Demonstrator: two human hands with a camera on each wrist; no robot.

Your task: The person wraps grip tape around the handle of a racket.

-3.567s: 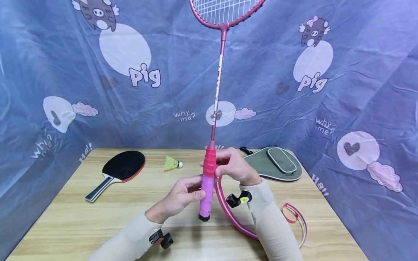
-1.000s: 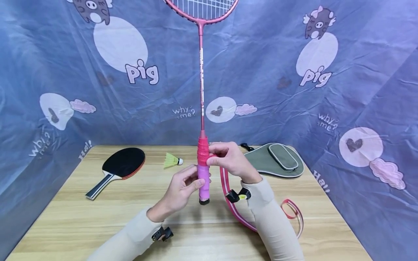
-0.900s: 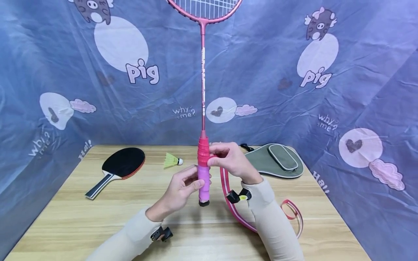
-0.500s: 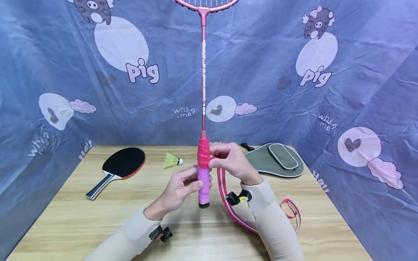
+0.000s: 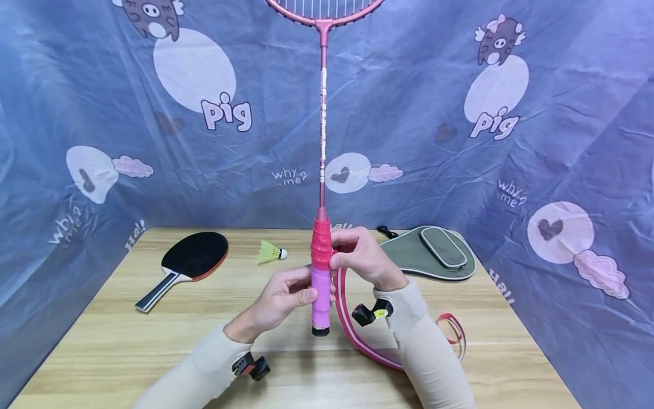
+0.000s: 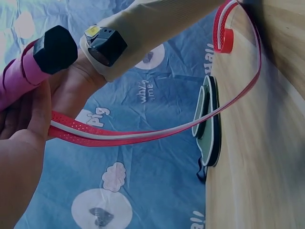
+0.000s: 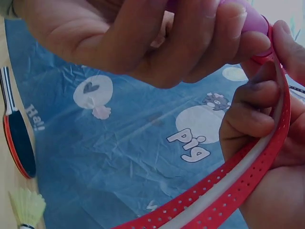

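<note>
A pink badminton racket [image 5: 323, 142] stands nearly upright above the table, its head cut off by the top of the head view. My left hand [image 5: 280, 296] grips the purple lower handle [image 5: 321, 295], thumb in front and fingers behind. Red grip tape [image 7: 255, 177], perforated with a whitish centre stripe, is wound round the upper handle [image 5: 322, 244]. My right hand [image 5: 365, 258] pinches the tape at the handle's right side, just below the wound part. From there the loose tape hangs to the table, passing behind my right forearm. A black cap [image 6: 56, 49] ends the handle.
A black table tennis bat [image 5: 195, 255] lies at the left of the wooden table [image 5: 102, 352]. The yellow shuttlecock [image 5: 271, 253] rests behind my hands. At the back right lies a grey-green bat case [image 5: 434, 253]. Patterned blue cloth [image 5: 276, 113] encloses the back and sides.
The racket has gone from tilted right to nearly upright and turned, showing its shaft lettering more. The red winding reaches slightly farther down the handle. Both hands keep their hold.
</note>
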